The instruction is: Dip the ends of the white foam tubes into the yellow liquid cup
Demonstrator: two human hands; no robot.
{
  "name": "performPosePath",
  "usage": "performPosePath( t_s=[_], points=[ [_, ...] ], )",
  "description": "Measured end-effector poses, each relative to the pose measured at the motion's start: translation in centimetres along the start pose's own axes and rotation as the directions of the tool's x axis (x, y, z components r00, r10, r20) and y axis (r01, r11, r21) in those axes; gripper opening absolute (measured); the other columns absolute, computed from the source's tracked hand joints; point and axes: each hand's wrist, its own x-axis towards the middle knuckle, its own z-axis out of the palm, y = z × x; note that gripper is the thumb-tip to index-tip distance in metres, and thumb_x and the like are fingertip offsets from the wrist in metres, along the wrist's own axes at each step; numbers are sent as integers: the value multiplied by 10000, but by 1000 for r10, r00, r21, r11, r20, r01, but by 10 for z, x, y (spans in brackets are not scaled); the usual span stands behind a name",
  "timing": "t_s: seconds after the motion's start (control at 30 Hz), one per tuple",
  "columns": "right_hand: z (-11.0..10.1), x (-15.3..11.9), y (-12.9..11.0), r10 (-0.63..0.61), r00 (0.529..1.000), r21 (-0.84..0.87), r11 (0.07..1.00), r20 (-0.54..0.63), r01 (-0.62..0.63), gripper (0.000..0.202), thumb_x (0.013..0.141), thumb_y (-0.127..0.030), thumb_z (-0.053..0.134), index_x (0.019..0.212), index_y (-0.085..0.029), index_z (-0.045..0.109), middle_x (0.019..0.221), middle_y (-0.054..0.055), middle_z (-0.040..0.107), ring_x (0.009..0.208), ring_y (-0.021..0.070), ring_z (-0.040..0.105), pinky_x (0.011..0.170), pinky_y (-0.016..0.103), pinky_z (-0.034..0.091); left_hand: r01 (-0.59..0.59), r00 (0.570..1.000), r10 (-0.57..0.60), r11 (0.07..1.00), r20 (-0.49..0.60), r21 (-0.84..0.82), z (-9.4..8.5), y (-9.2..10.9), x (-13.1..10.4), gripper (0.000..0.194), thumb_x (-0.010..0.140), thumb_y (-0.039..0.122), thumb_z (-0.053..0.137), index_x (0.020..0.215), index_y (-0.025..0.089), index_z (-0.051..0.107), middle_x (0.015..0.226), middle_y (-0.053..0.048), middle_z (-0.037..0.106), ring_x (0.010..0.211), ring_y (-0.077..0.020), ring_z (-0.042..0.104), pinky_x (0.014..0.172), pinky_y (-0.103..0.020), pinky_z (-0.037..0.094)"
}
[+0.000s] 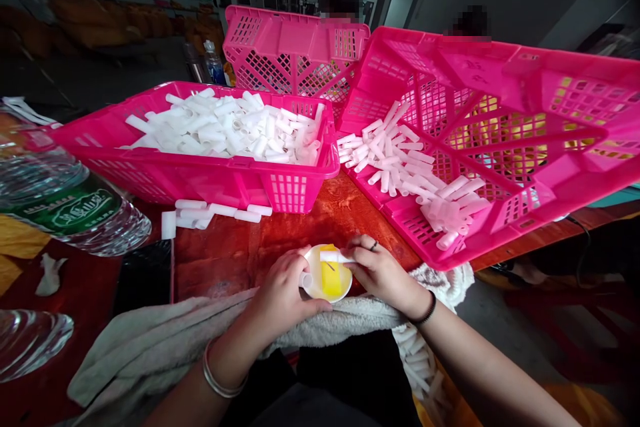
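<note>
My right hand pinches a short white plastic tube and holds it level over a small white bowl. Inside the bowl lies a yellow piece with a thin dark mark on it; I cannot tell its material. My left hand is closed at the bowl's left side, with the end of another white tube showing between thumb and fingers. Whether these fingers also grip the bowl's rim is hidden. Both hands are close to the table's front edge.
A pink basket full of white tubes stands behind my hands. To the right, a tilted pink basket holds more tubes. Several loose tubes lie on the red table. Large water bottle at left; towel along the edge.
</note>
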Motion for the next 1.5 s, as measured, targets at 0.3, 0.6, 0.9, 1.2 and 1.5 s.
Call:
performPosePath(
  t_s=[0.3, 0.6, 0.9, 1.2, 1.5],
  points=[
    [2, -6, 7, 18, 1000, -40, 999, -2, -19, 166, 950, -221, 508, 1067, -197, 624, 1003, 95, 637, 925, 220, 627, 821, 376, 542, 20, 1000, -20, 1000, -4, 13, 2, 0, -1, 663, 470, 412, 925, 971, 203, 544, 1232, -150, 597, 1138, -352, 555, 949, -504, 487],
    [-8, -5, -10, -38, 962, 95, 993, -271, 66, 213, 906, -166, 577, 1106, -236, 587, 1057, 89, 625, 993, 231, 607, 848, 393, 530, 18, 998, -15, 999, -56, 42, -26, 7, 0, 141, 914, 308, 476, 991, 190, 463, 1115, -137, 568, 1067, -274, 579, 883, -417, 514],
    [-29, 3, -68, 8, 974, 265, 963, -225, 53, 212, 895, -188, 627, 1097, -250, 633, 984, 67, 676, 919, 213, 637, 799, 346, 540, -245, 962, 267, 934, -52, 260, -58, 41, 8, 248, 998, 311, 386, 1186, 178, 479, 1045, -102, 622, 947, -259, 602, 811, -374, 522],
    [-51, -4, -88, -167, 979, 93, 980, -117, 178, 313, 907, -135, 588, 1200, -247, 575, 1052, 101, 642, 989, 232, 624, 810, 354, 551, -230, 963, 261, 926, -66, 301, -66, 58, -5, 265, 998, 300, 370, 1216, 180, 460, 1061, -112, 619, 980, -263, 614, 821, -380, 542],
    [-49, -6, -107, -240, 969, 189, 950, -56, 247, 239, 894, -104, 593, 1131, -133, 600, 957, 120, 630, 877, 196, 618, 747, 307, 520, -283, 959, 277, 937, 60, 206, -66, 80, -17, 196, 969, 195, 378, 1110, 151, 506, 957, -96, 624, 851, -245, 610, 729, -371, 515]
  ],
)
